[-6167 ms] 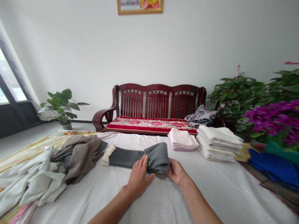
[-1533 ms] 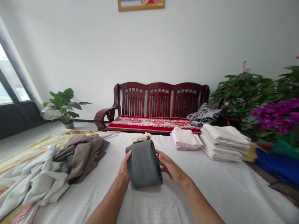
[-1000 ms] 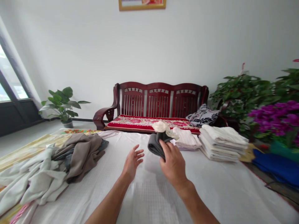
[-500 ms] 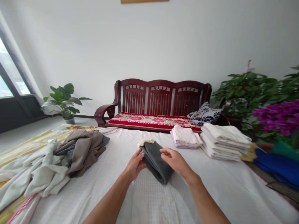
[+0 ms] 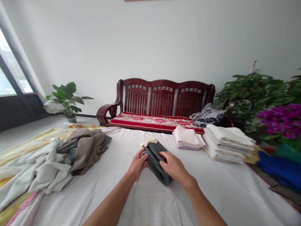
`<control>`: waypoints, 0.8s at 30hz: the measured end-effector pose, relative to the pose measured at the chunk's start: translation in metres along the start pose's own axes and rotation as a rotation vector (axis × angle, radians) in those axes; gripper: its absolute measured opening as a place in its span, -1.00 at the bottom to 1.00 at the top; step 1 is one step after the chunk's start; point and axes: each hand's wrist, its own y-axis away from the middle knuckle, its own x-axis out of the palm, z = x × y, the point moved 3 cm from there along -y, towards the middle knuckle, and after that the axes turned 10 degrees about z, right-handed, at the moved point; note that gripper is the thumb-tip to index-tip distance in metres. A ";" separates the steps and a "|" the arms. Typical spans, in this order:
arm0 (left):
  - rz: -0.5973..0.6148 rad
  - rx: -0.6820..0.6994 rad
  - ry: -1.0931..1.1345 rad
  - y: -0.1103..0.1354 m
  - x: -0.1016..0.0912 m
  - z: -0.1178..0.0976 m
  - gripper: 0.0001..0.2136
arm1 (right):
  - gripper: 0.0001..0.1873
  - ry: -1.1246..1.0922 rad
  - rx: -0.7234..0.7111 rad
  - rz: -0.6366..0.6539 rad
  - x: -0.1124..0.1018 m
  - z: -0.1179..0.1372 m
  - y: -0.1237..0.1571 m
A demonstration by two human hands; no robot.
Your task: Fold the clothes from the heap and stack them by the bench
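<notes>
A dark grey folded garment (image 5: 157, 161) with a cream ruffled edge (image 5: 149, 142) is between my hands over the white sheet (image 5: 113, 188). My left hand (image 5: 137, 164) grips its left side, thumb on top and fingers partly beneath. On the right side, my right hand (image 5: 174, 166) is closed on the cloth, its thumb and fingers pressing into the folds. The garment's near end shows rounded, layered folds. What kind of garment it is, I cannot tell.
At left lies a loose heap of brown (image 5: 88, 147) and pale grey clothes (image 5: 50, 172). Folded pinkish cloths (image 5: 188, 138) and a white folded stack (image 5: 227, 142) stand at the right. Behind are a wooden bench (image 5: 162, 97), a cushion (image 5: 208, 115) and plants (image 5: 67, 99).
My right hand has moved left from the garment's right edge and closed on its folds. The garment looks narrower and more compressed. My left hand keeps its grip. The view has shifted slightly.
</notes>
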 end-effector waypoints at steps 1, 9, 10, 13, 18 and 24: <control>-0.005 0.002 0.002 0.000 0.000 0.000 -0.57 | -0.57 0.012 0.007 -0.006 0.000 0.003 0.001; -0.058 0.004 0.114 -0.001 0.001 0.000 -0.55 | -0.35 0.083 -0.105 -0.049 0.007 0.028 0.004; -0.079 -0.005 0.146 -0.001 0.001 0.001 -0.55 | -0.34 0.056 -0.113 -0.061 0.008 0.027 0.003; -0.119 -0.036 0.242 -0.006 -0.002 0.007 -0.66 | -0.33 -0.019 -0.136 -0.089 0.009 0.024 0.001; -0.107 -0.053 0.334 -0.008 -0.001 0.012 -0.93 | -0.35 -0.065 -0.147 -0.073 0.013 0.020 0.000; 0.130 -0.118 0.252 0.005 0.015 0.006 -0.70 | -0.49 -0.074 -0.186 0.032 0.012 0.022 0.001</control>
